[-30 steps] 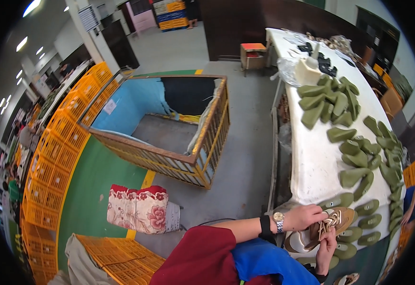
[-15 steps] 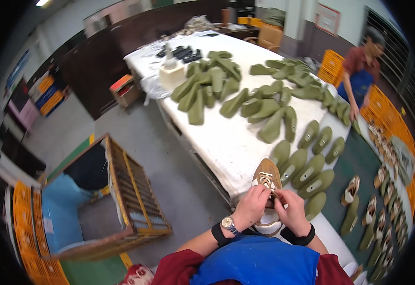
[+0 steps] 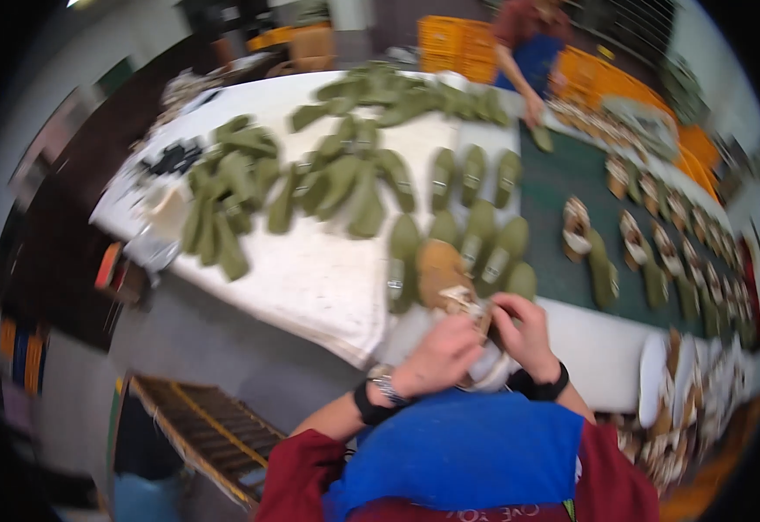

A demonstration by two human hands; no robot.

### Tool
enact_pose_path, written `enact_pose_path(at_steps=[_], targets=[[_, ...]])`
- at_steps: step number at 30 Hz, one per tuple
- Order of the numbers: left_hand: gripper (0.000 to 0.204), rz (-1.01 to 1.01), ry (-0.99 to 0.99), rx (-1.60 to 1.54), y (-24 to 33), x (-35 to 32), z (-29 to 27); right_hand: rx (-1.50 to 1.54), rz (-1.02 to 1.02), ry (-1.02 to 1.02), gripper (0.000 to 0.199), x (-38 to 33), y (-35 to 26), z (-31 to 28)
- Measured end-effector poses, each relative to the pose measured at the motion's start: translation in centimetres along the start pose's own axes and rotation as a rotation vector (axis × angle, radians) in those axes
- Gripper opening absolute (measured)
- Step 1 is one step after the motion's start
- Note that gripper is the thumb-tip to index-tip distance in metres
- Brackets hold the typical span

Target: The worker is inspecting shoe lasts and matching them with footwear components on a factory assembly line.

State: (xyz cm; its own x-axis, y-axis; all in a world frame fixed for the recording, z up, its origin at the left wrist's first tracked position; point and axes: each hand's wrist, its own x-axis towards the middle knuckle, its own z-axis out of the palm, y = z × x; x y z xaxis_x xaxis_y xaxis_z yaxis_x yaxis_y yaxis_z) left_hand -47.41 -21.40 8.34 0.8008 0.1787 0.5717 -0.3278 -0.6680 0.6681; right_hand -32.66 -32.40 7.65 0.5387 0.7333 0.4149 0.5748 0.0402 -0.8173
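Two hands on one shoe in the head view: the tan-and-white shoe [image 3: 443, 271] sits at the bench's [image 3: 310, 300] near edge, toe pointing to the far side, tucked right between them! Left hand [image 3: 439, 355] comes over the shoe's left side, fingers curled in at the pale laces [image 3: 460, 302]; right hand [image 3: 526, 335] meets it from the other side, thumb and fingers bent toward the opening. Is a lace pinched in either? Blur covers the fingertips, so I cannot tell. A watch [image 3: 385, 384] shines on the left wrist. Just past the toe, green lasts [image 3: 404, 252] lie in short rows, and look, looser heaps of them spread toward the bench's far edge. Over by the left end, black pieces [image 3: 175, 157] lie near a clear bag [image 3: 154, 250]. Across on the right, shoes [image 3: 576, 228] and more lasts line a green strip [image 3: 550, 196], and at its far-left corner a co-worker's hand [image 3: 533, 111] reaches down to a green last, orange crates [image 3: 445, 43] behind.
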Motion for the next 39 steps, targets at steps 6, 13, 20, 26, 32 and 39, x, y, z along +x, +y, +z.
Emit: enact_pose_path(at_steps=[6, 13, 20, 26, 32, 39], targets=[[0.053, -0.106, 0.007, 0.333, -2.0, 3.4, -1.2, 0.012, -0.021, 0.028, 0.013, 2.0, -1.2, -1.5], [0.071, 0.027, -0.212, 0.504, -1.1, 6.8, 1.9, -0.099, -0.012, 0.183, 0.014, 0.7, -1.5, -3.3], [0.030, 0.237, -0.158, 0.376, -2.1, 9.5, 6.0, -0.288, 0.119, 0.358, 0.018, -2.4, 0.6, -6.8], [0.030, 0.253, -0.394, 0.389, -2.0, 12.5, 10.8, -0.531, 0.012, 0.178, 0.026, -5.1, -1.5, -11.1], [0.036, 0.241, -0.322, 0.286, -2.5, 14.9, 14.7, -0.592, 0.217, -0.085, 0.037, -6.0, 1.9, -14.3], [0.068, -0.297, -0.593, 0.479, -6.5, 9.4, 11.9, -0.784, 0.548, -0.561, 0.028, -13.3, 12.8, -20.8]])
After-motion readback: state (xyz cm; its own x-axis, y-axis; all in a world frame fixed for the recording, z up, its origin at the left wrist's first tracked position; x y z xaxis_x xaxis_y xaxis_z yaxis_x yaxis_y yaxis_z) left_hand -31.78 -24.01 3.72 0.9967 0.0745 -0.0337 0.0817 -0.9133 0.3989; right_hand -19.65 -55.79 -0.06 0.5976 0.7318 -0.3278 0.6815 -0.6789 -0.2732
